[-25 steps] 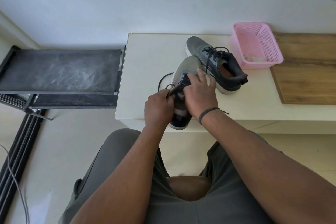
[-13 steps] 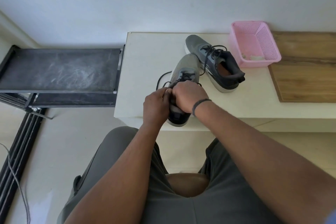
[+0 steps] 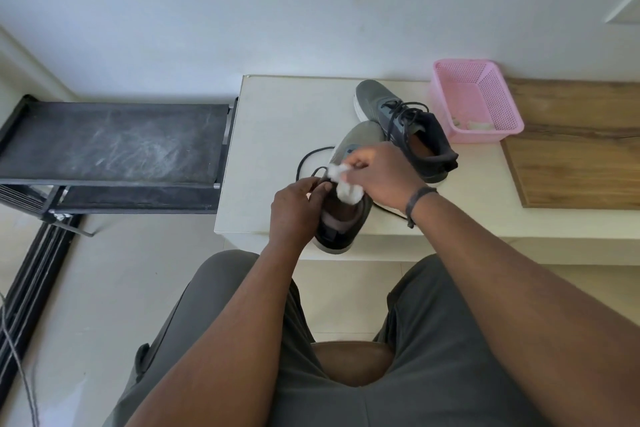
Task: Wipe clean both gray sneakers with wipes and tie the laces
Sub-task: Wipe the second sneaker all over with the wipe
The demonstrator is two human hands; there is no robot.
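Right hand (image 3: 381,175) clenched around a crumpled white wipe (image 3: 344,182), pressing it onto the near gray sneaker (image 3: 346,198) at the surface's (image 3: 273,135) front edge. Left hand (image 3: 294,211) pinches closed, apparently on a black lace (image 3: 311,158). The other sneaker (image 3: 398,114) sits toward the back edge.

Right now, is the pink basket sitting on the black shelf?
No, the pink basket sits on the white table beside the far sneaker, not on the black shelf.

Both forearms are bare, with no sleeves reaching into view. A thin dark braided band (image 3: 417,199) circles the right wrist, just behind the right hand (image 3: 381,173), with a small knotted end hanging from it. The left hand (image 3: 294,211) and its wrist wear nothing. Dark gray shorts (image 3: 433,357) cover both thighs.
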